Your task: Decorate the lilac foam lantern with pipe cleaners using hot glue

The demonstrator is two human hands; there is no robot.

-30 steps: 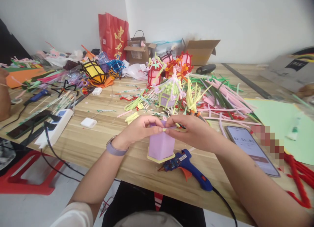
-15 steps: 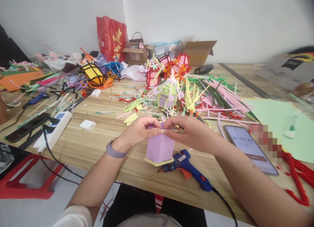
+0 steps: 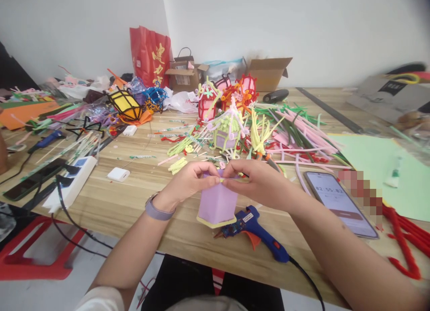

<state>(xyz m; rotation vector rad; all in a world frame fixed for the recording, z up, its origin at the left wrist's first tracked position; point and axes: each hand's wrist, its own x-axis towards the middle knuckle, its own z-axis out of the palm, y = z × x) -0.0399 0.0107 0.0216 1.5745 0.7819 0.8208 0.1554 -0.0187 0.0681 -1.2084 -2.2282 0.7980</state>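
A purple paper lantern body (image 3: 217, 204) with pale yellow pipe cleaner trim along its lower edge stands near the front of the table. My left hand (image 3: 198, 176) pinches its upper rim from the left, thumb in front. From the other side my right hand (image 3: 242, 176) pinches the same rim, its fingertips almost meeting the left ones. A bit of yellow trim shows between the thumbs; the rest of the top edge is hidden by my fingers. Just right of the lantern's base lies a blue glue gun (image 3: 255, 230), its nozzle pointing left.
A finished purple and green lantern (image 3: 226, 134) stands behind my hands, near bundles of pink pipe cleaners (image 3: 305, 127). A phone (image 3: 341, 206) lies at right beside green paper (image 3: 372, 163). At left are a power strip (image 3: 70, 185) and a white charger (image 3: 118, 174).
The whole view has shifted slightly. Both hands keep their pinch on the lantern's top rim, with hardly any visible movement.
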